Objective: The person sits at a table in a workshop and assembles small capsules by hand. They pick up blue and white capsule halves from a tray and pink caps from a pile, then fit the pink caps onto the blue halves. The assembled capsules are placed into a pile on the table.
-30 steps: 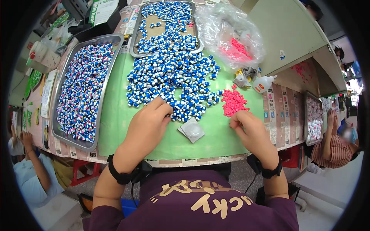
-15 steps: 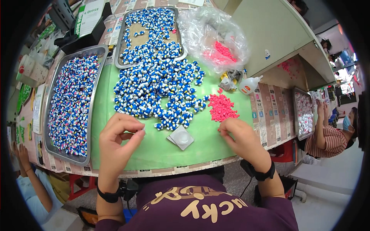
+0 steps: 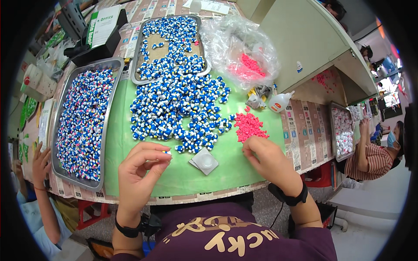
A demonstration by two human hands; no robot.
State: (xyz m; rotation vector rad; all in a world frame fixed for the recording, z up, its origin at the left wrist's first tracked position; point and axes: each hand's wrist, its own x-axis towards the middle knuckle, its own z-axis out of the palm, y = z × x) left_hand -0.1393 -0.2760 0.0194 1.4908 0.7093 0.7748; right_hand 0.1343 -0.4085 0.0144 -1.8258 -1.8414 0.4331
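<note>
My left hand [image 3: 146, 172] is closed in a pinch on a small blue-and-white piece [image 3: 167, 152], just in front of the heap of like pieces. That heap of small blue-and-white pieces [image 3: 174, 104], some with yellow spots, covers the middle of the green mat [image 3: 174, 187]. My right hand [image 3: 272, 158] is at the near edge of a pile of small pink pieces [image 3: 249, 126]. Its fingers are bent together, and whatever they hold is hidden. Between my hands lies a pale square pad with a round clear dish [image 3: 206, 162] on it.
A metal tray [image 3: 102, 135] of finished-looking pieces with pink stands left; another tray [image 3: 206, 65] sits behind the heap. A clear plastic bag [image 3: 217, 39] with pink pieces, a white squeeze bottle [image 3: 280, 102] and a grey cabinet [image 3: 305, 39] are at right. Co-workers sit on both sides.
My left hand has shifted right toward the square pad, and the piece in its fingers shows more clearly. My right hand stays by the pink pile. At far left, a co-worker's hand has risen.
</note>
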